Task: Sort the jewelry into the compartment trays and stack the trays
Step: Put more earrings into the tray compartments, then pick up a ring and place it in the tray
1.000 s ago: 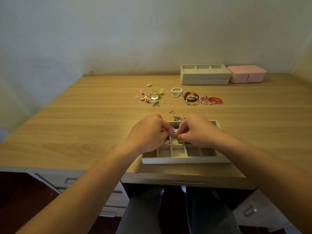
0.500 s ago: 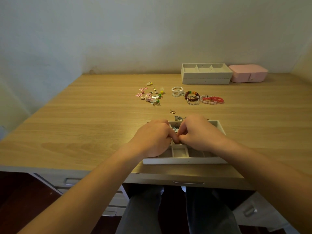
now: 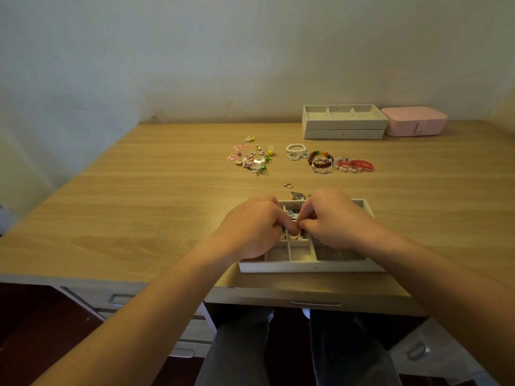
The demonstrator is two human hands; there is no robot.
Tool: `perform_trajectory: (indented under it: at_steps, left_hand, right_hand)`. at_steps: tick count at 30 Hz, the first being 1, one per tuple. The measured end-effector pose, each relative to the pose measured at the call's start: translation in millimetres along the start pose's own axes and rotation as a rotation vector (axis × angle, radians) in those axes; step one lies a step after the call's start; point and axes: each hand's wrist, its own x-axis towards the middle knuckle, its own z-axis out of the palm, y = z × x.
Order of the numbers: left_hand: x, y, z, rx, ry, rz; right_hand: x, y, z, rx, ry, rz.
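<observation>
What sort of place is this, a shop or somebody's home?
Most likely someone's home, perhaps a bedroom or study: a wooden desk with drawers stands against a bare wall, and a pink jewelry box, stacked compartment trays and loose bracelets lie on it.

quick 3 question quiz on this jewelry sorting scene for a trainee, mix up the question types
1. Fill in: the bracelets lie on the bare ___, not in a tray.
2. True or false: the pink box stands just to the right of the stacked trays.
3. The left hand and right hand are both over: A) the bracelets B) the near tray C) the pink box.

Key: 1 table; 2 true; 3 B.
</observation>
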Motion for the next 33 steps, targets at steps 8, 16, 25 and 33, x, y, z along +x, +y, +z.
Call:
perform_trajectory:
  at_steps: [8, 16, 25, 33]
  left_hand:
    - [3.6, 4.4, 3.7, 0.059, -0.018, 0.024]
    - [7.9, 1.4, 6.4, 0.034, 0.018, 0.009]
    - [35.5, -24.1, -19.3, -0.255, 0.231, -0.133]
    - [98.2, -51.1, -13.1, -0.335, 0.264, -0.302]
  right_hand:
    - [-0.9, 11.3, -22.1, 0.198, 0.037, 0.034]
    - [3.7, 12.5, -13.7, 0.271, 0.01, 0.06]
    - [30.8, 11.8, -18.7, 0.397, 0.118, 0.104]
    - [93.5, 25.7, -18.7, 0.248, 0.074, 0.131]
